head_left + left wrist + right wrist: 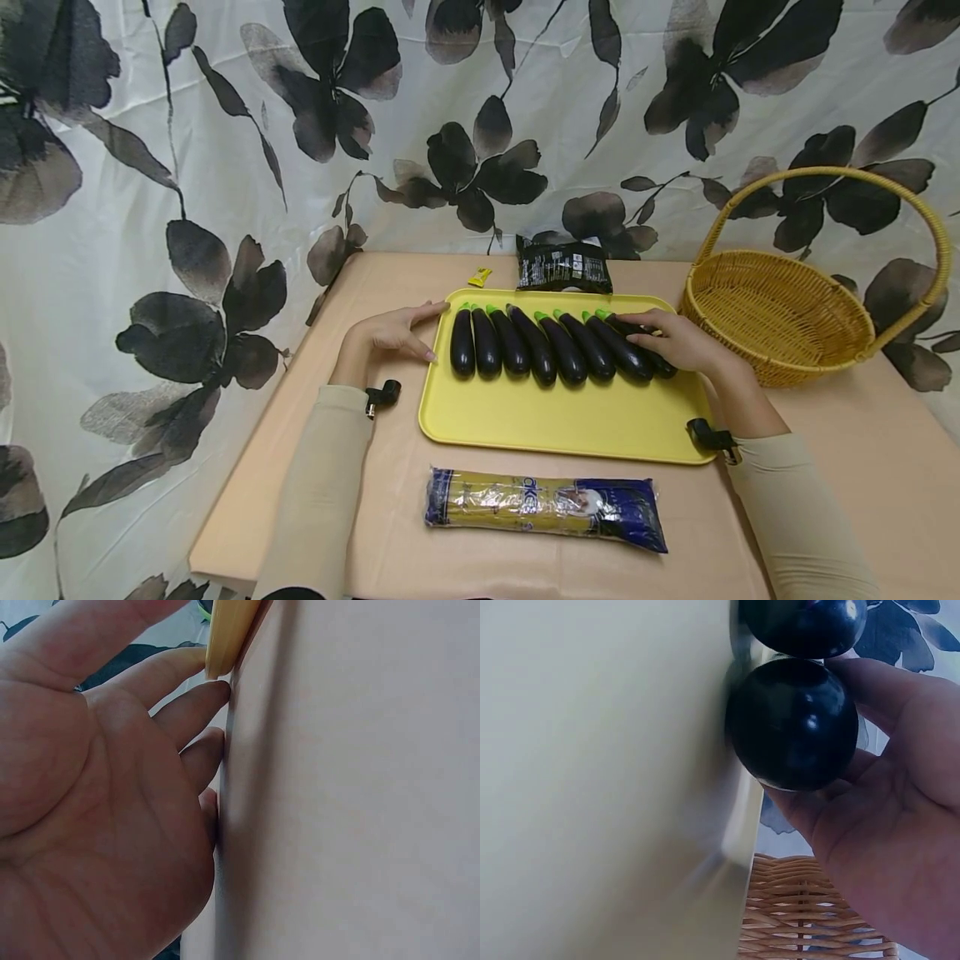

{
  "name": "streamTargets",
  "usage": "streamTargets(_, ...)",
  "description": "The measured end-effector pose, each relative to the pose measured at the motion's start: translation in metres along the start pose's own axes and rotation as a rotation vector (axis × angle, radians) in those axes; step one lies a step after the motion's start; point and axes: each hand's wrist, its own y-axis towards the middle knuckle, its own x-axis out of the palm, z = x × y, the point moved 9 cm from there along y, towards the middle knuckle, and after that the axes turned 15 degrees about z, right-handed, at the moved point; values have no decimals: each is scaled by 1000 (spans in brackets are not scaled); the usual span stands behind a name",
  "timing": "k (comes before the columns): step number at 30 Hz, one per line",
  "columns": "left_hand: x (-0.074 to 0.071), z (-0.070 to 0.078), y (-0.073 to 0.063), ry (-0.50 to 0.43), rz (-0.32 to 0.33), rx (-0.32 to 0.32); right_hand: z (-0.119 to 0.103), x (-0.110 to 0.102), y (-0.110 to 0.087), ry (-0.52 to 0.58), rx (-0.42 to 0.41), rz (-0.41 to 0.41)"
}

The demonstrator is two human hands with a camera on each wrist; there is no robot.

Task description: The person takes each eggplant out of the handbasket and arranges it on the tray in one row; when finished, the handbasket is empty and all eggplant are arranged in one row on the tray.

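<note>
Several glossy dark eggplants [564, 352] with green stem ends lie side by side in a row on a yellow tray [555, 421]. At the row's right end my right hand [686, 340] grips the last eggplant [791, 727], thumb on one side and fingers on the other in the right wrist view. Part of that eggplant is hidden under the hand in the head view. My left hand [392, 330] is at the tray's left edge, thumb and fingers spread. Its fingers [191, 712] extend loosely toward the tray rim in the left wrist view.
A wicker basket [780, 312] with a tall handle stands right of the tray. Behind the tray are a black package [564, 267] and a small yellow packet [480, 277]. A blue and yellow pasta-like bag [543, 506] lies in front. Floral cloth hangs behind the table.
</note>
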Motion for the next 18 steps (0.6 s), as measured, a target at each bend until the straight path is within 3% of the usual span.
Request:
streamTargets(14, 0, 0, 1, -2, 0, 2, 1, 4, 1, 29, -8, -13)
streamTargets(18, 0, 0, 1, -1, 2, 1, 4, -1, 0, 12, 40, 18)
